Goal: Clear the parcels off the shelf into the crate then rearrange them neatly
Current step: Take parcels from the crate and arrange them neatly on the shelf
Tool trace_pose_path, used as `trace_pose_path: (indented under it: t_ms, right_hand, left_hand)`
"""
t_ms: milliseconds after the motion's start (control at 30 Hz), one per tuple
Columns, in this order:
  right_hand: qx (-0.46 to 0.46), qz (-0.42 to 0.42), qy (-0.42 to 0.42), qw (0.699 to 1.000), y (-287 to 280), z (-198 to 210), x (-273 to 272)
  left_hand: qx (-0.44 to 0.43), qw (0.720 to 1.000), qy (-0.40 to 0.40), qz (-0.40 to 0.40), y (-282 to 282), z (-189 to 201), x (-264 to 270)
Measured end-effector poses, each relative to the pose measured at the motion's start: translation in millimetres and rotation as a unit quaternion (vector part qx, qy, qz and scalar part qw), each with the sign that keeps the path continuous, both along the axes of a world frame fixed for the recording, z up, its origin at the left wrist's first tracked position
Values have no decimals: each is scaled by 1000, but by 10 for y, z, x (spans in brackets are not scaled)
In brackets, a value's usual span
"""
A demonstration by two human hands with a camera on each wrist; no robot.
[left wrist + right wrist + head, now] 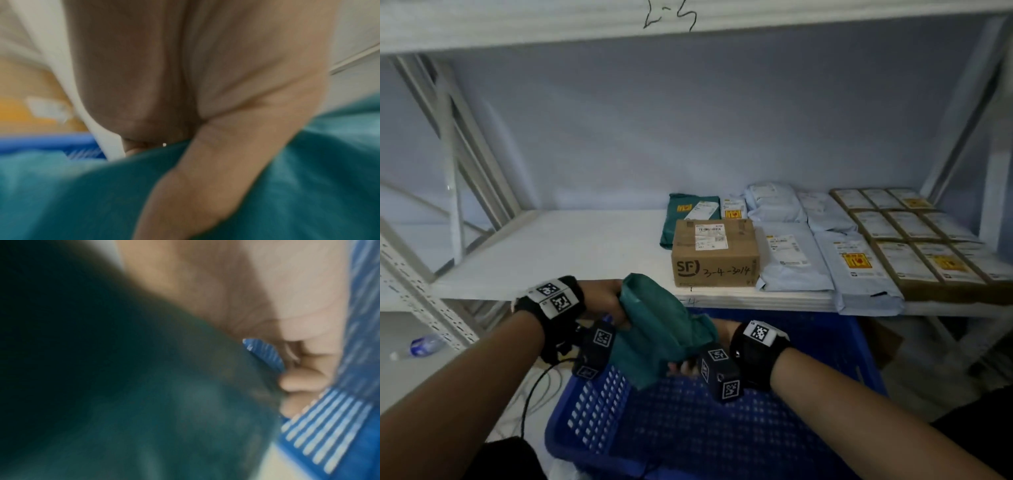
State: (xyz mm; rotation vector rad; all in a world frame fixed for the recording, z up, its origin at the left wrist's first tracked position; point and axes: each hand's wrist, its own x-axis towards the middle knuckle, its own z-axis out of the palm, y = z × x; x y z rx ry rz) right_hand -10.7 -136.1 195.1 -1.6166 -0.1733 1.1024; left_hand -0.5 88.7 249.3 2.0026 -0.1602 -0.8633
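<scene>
Both hands had the soft teal parcel (661, 329) over the blue crate (722, 428), left hand (606, 301) gripping its top, right hand (688, 366) pinching its lower edge, and the smart play looked like lowering it flat into a corner rather than dropping it crumpled.

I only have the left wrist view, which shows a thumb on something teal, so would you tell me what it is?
Observer: A green mailer bag, gripped by the left hand at its top end.
Operator: Is the other hand involved?
Observer: Yes, the right hand grips its lower end.
Operator: Where is it relative to the crate?
Observer: Above the blue crate, whose visible floor looks bare.
</scene>
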Motion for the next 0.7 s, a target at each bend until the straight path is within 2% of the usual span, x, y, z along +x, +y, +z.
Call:
trace_pose_path:
  t_ms: [133, 200, 300, 400, 500, 600, 700]
  right_hand:
    - [83, -41, 50, 994, 290, 285, 208]
    - [121, -81, -3, 989, 400, 469, 335]
    - [143, -148, -69, 976, 463, 652, 515]
    - [109, -191, -181, 959, 423, 744, 669]
    - [84, -167, -259, 948, 338, 730, 782]
    - [81, -176, -286, 939, 192, 698, 793]
    - [73, -216, -277, 933, 30, 616, 847]
  left_hand:
    - [3, 990, -72, 123, 213, 460, 24]
    - [-16, 981, -97, 165, 384, 525, 102]
    - [-4, 950, -88, 299, 495, 542, 101]
    - [-58, 941, -50, 331, 402, 466, 98]
    - [-118, 924, -27, 361, 222, 421, 125]
    - [-130, 932, -15, 338, -2, 394, 168]
    - [-119, 938, -50, 323, -194, 245, 248]
